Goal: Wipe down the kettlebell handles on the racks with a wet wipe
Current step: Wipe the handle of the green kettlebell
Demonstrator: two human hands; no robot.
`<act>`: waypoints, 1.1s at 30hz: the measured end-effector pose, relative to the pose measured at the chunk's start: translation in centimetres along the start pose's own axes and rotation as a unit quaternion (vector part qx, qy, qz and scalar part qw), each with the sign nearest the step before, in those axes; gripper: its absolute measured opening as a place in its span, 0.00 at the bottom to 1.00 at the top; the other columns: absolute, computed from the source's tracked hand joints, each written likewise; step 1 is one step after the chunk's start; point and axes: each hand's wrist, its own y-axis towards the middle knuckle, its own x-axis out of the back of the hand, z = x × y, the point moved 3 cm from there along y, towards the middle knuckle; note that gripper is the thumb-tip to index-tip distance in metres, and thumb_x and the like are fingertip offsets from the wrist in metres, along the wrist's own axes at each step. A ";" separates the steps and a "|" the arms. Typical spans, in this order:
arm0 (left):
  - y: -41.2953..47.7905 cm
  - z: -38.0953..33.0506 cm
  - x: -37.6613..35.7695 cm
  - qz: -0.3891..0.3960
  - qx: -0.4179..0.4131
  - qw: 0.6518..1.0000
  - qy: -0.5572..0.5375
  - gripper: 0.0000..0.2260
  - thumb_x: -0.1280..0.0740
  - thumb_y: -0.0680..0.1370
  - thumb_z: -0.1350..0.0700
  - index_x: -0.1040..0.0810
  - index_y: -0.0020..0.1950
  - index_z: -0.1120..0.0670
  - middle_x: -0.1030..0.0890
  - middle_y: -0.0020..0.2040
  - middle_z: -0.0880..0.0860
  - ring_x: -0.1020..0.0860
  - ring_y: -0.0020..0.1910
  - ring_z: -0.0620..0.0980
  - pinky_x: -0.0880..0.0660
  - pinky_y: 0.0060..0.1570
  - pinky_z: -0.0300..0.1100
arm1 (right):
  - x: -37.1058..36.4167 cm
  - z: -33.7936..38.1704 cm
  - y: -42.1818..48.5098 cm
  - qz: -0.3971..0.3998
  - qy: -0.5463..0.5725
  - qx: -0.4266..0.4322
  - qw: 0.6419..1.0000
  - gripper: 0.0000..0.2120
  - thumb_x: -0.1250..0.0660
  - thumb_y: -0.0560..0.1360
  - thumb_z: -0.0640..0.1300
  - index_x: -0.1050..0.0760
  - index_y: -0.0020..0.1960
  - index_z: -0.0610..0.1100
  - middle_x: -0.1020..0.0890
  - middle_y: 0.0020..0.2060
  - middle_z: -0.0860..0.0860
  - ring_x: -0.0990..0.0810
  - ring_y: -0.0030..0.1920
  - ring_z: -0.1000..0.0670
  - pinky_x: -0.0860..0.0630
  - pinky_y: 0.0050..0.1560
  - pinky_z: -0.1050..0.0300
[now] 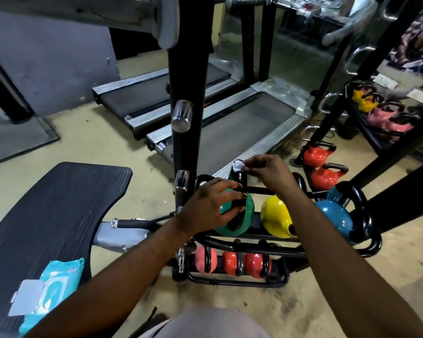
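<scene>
A crumpled white wet wipe (pixel 238 165) tops the green kettlebell handle (pixel 239 178).

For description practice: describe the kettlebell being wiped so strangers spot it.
Before the grey treadmills stands a low black metal rack. On its upper tier sits the round green kettlebell, left hand gripping it, right hand pinching a white wipe. Its neighbours: yellow kettlebell, blue kettlebell.

A gym: treadmills (pixel 230 123), kettlebell racks (pixel 254 240), a padded bench (pixel 47 211).
</scene>
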 end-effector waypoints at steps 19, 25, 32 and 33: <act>0.0 0.6 0.3 0.001 -0.005 1.000 -0.021 0.13 0.29 0.76 0.49 0.16 0.56 0.54 0.19 0.57 0.53 0.22 0.55 0.51 0.26 0.58 0.43 | -1.4 0.7 -0.5 0.008 0.112 -0.170 0.979 0.09 0.36 0.80 0.36 0.26 0.43 0.48 0.24 0.42 0.49 0.23 0.41 0.51 0.19 0.42 0.51; -0.2 0.5 0.3 0.005 0.001 1.000 -0.020 0.13 0.29 0.76 0.50 0.17 0.57 0.53 0.19 0.57 0.52 0.22 0.56 0.50 0.33 0.60 0.34 | -1.2 1.1 0.1 -0.009 0.048 -0.115 0.992 0.09 0.33 0.77 0.33 0.25 0.41 0.45 0.23 0.37 0.47 0.24 0.38 0.50 0.27 0.35 0.59; -0.4 0.4 0.0 0.011 0.009 1.000 -0.009 0.13 0.30 0.77 0.49 0.17 0.59 0.53 0.20 0.58 0.52 0.23 0.57 0.50 0.26 0.59 0.44 | -0.7 1.0 0.3 0.063 0.076 -0.170 0.980 0.05 0.36 0.80 0.37 0.27 0.47 0.46 0.25 0.46 0.43 0.23 0.42 0.46 0.17 0.40 0.46; -0.4 0.4 0.0 0.008 0.010 1.000 -0.010 0.13 0.30 0.77 0.49 0.17 0.59 0.53 0.19 0.58 0.52 0.22 0.57 0.50 0.26 0.59 0.45 | -0.8 0.9 0.3 0.065 0.083 -0.167 0.980 0.05 0.37 0.80 0.37 0.28 0.48 0.45 0.25 0.46 0.42 0.23 0.41 0.45 0.17 0.38 0.48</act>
